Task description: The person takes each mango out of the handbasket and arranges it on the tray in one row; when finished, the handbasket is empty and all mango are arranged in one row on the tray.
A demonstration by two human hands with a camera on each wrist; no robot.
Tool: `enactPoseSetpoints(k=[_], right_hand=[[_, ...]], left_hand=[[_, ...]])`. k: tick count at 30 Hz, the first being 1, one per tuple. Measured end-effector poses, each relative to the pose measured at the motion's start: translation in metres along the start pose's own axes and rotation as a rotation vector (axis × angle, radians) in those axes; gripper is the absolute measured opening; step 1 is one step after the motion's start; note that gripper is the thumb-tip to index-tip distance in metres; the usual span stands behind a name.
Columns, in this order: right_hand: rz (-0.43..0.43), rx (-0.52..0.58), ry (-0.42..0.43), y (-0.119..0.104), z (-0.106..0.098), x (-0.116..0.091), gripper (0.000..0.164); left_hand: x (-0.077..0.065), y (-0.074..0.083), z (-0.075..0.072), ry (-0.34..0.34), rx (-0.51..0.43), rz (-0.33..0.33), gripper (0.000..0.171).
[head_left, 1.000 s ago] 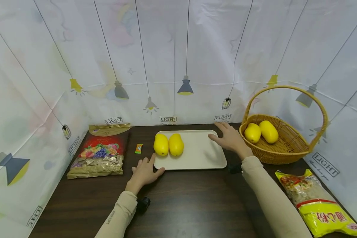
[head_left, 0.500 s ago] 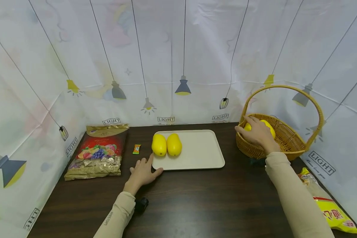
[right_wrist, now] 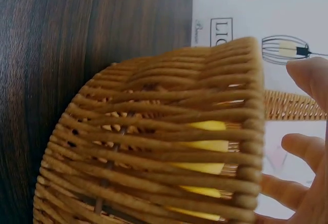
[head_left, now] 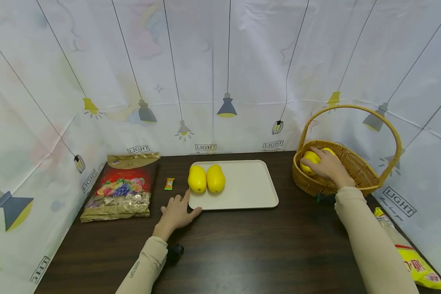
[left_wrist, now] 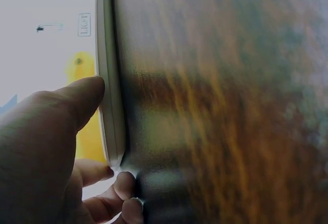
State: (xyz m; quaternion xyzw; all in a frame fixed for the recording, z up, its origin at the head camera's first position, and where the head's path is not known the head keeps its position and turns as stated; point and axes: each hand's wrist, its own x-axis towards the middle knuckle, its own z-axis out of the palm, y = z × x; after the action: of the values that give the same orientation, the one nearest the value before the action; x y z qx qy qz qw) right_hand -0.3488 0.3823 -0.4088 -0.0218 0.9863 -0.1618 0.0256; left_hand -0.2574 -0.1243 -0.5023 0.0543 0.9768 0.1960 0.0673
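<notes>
My left hand (head_left: 177, 213) rests with fingers spread at the near left corner of a white tray (head_left: 248, 183). In the left wrist view, the thumb (left_wrist: 87, 98) touches the tray's edge. Two yellow mango-shaped fruits (head_left: 215, 179) lie side by side on the tray's left part. My right hand (head_left: 328, 166) reaches into a wicker basket (head_left: 356, 167), over another yellow fruit (head_left: 310, 162); a further one is mostly hidden behind the hand. In the right wrist view, the fingers (right_wrist: 307, 152) are spread apart above the basket's rim, and yellow shows through the weave.
A red and gold candy bag (head_left: 121, 188) lies at the left, with a small wrapped candy (head_left: 169, 183) between it and the tray. A yellow packet (head_left: 415, 261) lies at the right, partly behind the right sleeve. The basket's tall handle (head_left: 353, 107) arches over it.
My right hand has moved from the tray's right end into the basket, then slightly right and down over the fruits. The left hand stays at the tray's corner.
</notes>
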Motion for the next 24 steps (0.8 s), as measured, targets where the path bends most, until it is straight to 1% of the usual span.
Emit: enactPoseSetpoints(k=[8,13,16,22,24], right_hand=[[-0.006,-0.012,-0.066,0.008,0.004,0.007,0.094],[-0.012,-0.022,-0.07,0.012,0.005,0.011,0.091],[-0.018,-0.018,-0.07,0.013,0.006,0.013,0.089],[-0.012,-0.015,-0.108,0.016,0.011,0.017,0.089],[-0.011,-0.018,-0.109,0.017,0.013,0.019,0.088]], left_hand=[[0.002,-0.001,0.0,-0.004,0.0,-0.001,0.086],[0.003,0.0,0.001,0.0,-0.004,0.009,0.086],[0.003,0.0,0.0,-0.004,-0.01,0.002,0.087],[0.002,-0.001,0.0,-0.012,-0.013,-0.006,0.087],[0.002,-0.002,0.0,-0.012,-0.012,-0.005,0.087]])
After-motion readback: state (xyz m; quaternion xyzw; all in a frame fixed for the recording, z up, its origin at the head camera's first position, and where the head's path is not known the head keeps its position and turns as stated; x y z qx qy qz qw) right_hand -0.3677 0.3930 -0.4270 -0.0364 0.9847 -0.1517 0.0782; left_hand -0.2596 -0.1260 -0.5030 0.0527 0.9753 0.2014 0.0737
